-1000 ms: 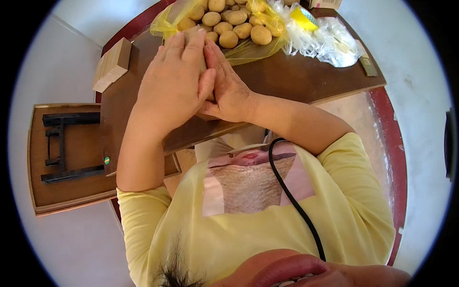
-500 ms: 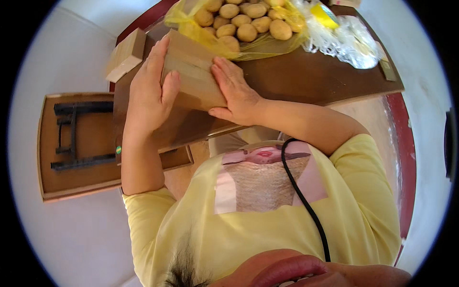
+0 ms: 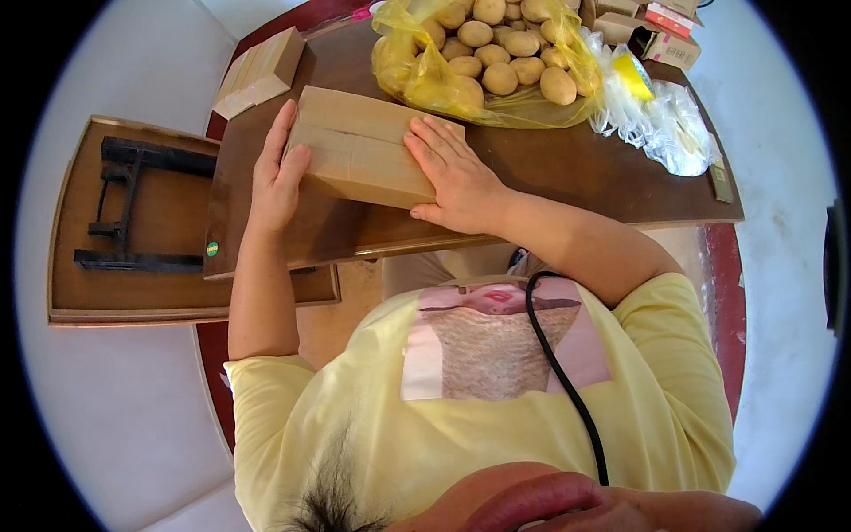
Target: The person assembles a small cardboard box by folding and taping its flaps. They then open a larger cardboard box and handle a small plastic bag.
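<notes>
A closed cardboard box (image 3: 372, 146) with tape along its top seam lies slantwise on the brown table, between my hands. My left hand (image 3: 277, 182) is at its left end, fingers stretched out along that side and the thumb raised apart from them. Flat on the right part of its top rests my right hand (image 3: 461, 177), fingers extended and thumb toward the near edge. Neither hand is wrapped round the box. Just beyond it is a yellow plastic bag (image 3: 399, 71), open, full of potatoes (image 3: 499, 79).
Several flat cardboard pieces or small boxes (image 3: 260, 73) stand stacked at the table's (image 3: 612, 182) far left. Clear plastic bags (image 3: 669, 129) and a yellow tape roll (image 3: 633, 77) lie at the right. Opened small boxes (image 3: 671, 49) sit behind. A folded table (image 3: 75, 257) leans at left.
The box has turned to lie more level across the table, my hands moving with it. My left hand sits lower along its end. The view has shifted, showing more of the table's far side.
</notes>
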Motion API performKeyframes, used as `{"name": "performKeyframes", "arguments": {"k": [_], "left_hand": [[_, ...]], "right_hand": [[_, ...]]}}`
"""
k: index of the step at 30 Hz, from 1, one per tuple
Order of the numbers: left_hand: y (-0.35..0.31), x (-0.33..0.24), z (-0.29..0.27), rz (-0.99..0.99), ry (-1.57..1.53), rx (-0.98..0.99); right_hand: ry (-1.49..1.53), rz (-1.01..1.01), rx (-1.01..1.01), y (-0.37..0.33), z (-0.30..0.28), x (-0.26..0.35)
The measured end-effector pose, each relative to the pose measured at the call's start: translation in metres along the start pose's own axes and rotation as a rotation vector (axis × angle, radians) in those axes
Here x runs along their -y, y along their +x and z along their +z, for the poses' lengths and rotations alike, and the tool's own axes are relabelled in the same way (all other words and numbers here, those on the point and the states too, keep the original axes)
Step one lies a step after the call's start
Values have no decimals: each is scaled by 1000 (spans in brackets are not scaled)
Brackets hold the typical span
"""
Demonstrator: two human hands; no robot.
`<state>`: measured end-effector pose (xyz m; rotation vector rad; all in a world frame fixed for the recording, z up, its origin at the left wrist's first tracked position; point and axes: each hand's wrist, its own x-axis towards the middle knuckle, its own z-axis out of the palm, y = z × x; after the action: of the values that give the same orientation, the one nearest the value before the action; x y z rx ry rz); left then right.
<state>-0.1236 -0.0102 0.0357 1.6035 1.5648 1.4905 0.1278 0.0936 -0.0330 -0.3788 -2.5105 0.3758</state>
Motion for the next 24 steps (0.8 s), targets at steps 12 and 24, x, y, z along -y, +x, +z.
{"name": "performKeyframes", "arguments": {"k": [12, 24], "left_hand": [[-50, 43, 103, -108, -498, -41], [-57, 53, 113, -192, -662, 28]], "right_hand": [[-170, -63, 354, -41, -82, -29], [-127, -82, 253, -58, -93, -38]]}}
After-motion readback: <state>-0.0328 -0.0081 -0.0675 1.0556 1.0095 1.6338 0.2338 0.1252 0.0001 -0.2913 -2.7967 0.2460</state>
